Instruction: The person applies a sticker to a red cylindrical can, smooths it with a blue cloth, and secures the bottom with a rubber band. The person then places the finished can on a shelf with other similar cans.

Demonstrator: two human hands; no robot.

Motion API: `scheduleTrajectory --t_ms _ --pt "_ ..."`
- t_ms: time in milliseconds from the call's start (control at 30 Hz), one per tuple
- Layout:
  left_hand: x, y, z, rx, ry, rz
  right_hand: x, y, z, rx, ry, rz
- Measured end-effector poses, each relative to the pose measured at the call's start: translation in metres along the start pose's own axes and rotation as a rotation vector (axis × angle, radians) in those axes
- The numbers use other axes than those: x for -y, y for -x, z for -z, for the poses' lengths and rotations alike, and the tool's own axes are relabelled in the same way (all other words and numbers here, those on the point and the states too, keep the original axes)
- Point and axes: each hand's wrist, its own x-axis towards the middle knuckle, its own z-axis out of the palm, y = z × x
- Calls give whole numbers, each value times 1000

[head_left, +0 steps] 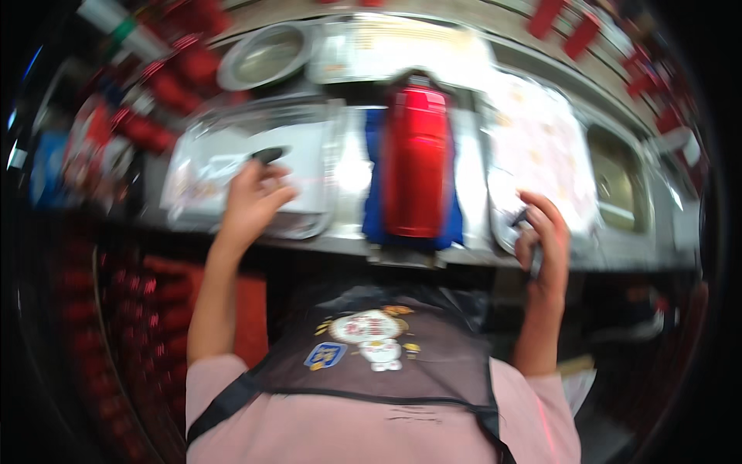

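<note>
Forearms [212,309] reach forward, left hand [257,193] and right hand [547,233] (curled) apart.

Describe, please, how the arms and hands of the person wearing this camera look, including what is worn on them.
The left hand and the right hand are bare, without gloves. The forearms are uncovered too; pink short sleeves end near the elbows. No watch or bracelet is visible, though blur could hide a thin ring.

Fisheye view from the head, near, steeply down onto hands [256,192] [547,238] and counter [353,174].
</note>
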Motion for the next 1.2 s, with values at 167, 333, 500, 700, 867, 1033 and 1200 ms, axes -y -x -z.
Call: scheduleTrajectory --t_ms 167,333,500,700,867,1033,1200 --pt "3 -12 -22 -100 151 -162 4 17 41 12 -144 116" --pt "-26 -33 -41 -13 140 -311 -62 81 115 -593 0 296" --pt "-53 -66 -47 -14 143 -383 -157 168 169 -1109 243 36" --pt "-86 -89 -66 50 128 -463 -254 255 206 -1418 653 -355" --pt "-117 -70 -84 44 88 -438 -294 335 268 -1528 920 -678" --pt "-119 -73 -87 80 34 -444 -323 422 308 -1598 1040 -865" --pt "-135 -56 -108 123 108 -446 -323 438 326 -1450 893 -1065"
